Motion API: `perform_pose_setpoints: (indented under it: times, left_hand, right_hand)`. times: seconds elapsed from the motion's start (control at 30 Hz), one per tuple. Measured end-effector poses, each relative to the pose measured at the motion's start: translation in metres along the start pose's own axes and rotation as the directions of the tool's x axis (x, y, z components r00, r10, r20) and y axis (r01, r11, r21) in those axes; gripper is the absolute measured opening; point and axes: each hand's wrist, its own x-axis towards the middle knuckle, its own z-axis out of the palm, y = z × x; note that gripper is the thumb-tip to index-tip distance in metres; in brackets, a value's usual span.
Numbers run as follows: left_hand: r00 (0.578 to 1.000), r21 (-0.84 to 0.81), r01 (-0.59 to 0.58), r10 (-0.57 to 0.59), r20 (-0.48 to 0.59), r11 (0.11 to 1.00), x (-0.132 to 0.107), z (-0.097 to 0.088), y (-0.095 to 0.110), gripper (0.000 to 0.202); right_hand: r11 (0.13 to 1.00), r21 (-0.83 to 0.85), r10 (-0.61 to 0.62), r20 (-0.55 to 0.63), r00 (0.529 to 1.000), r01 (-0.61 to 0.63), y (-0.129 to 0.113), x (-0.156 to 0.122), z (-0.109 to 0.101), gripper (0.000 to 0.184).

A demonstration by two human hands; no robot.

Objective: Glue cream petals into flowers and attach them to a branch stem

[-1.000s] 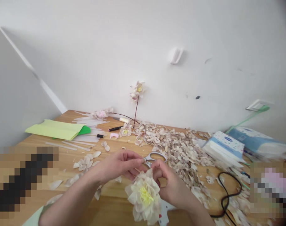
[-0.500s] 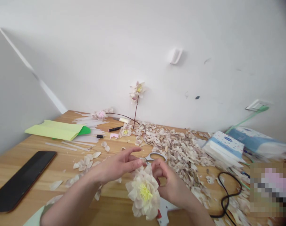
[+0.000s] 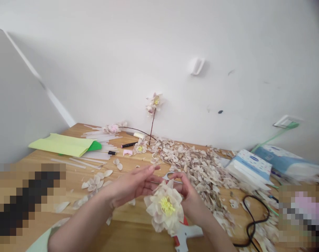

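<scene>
A pale flower (image 3: 163,208) with cream petals and a yellow centre faces me, low in the middle. Behind its right edge my right hand (image 3: 187,196) is closed with bent fingers, holding it; the exact grip is hidden by the petals. My left hand (image 3: 140,183) is at the flower's upper left, fingers stretched out and thumb raised, fingertips near its back. Whether those fingertips touch it I cannot tell. Past the hands lie scissors (image 3: 170,175), only a grey handle loop showing. Beneath the flower rests a white and red glue gun (image 3: 189,232), partly covered.
Dried petals (image 3: 193,161) are heaped at the right, beside tissue packs (image 3: 250,164) and a black cord (image 3: 250,224). Glue sticks (image 3: 101,143) and yellow-green paper (image 3: 61,144) lie at the left. A flowering stem (image 3: 152,122) leans on the wall.
The flower has moved slightly right and up. My left thumb has lifted away from the petals, and the left fingers have straightened. My right hand remains behind the flower.
</scene>
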Motion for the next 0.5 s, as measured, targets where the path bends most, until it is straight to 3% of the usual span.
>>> perform_pose_setpoints:
  times: [0.23, 0.5]
  left_hand:
    - [0.998, -0.255, 0.06, -0.058, 0.014, 0.965, 0.012, 0.0, -0.005, 0.046]
    - [1.0, -0.297, 0.018, -0.014, 0.015, 0.955, 0.015, 0.007, -0.008, 0.054]
  right_hand:
    - [0.978, 0.207, -0.007, -0.075, 0.997, 0.023, -0.007, 0.004, 0.002, 0.063]
    - [0.97, 0.232, -0.03, -0.201, 0.979, 0.077, -0.011, 0.008, 0.007, 0.057]
